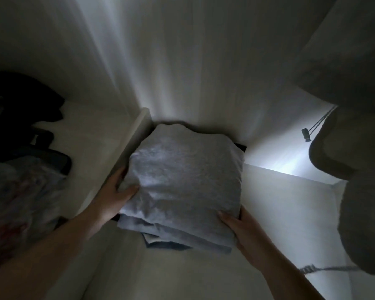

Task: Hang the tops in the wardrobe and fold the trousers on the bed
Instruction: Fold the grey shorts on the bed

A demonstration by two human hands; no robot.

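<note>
In the head view we hold a stack of folded pale blue-grey soft cloth garments between both hands inside a dim white-panelled wardrobe compartment. Our left hand grips the stack's left edge, thumb laid on the top fold and fingers hidden under it; our right hand grips the near right corner the same way, thumb on top, fingers beneath. The stack sits just beside the white upright divider panel, over a dark opening whose nature we cannot tell. We judge the step in hand to be placing or lifting this stack; either way we keep both hands level, support the bottom layer fully, and move the pile as one block so the lower folds, which already jut out at the near edge, do not slide free. The top fabric looks soft, slightly crumpled and matte, with rounded fold edges; a darker blue layer shows at the bottom. To the left lie dark folded clothes and a crinkled translucent plastic bag on a white shelf. To the right hangs a heavy grey garment with a drawcord and toggle.
</note>
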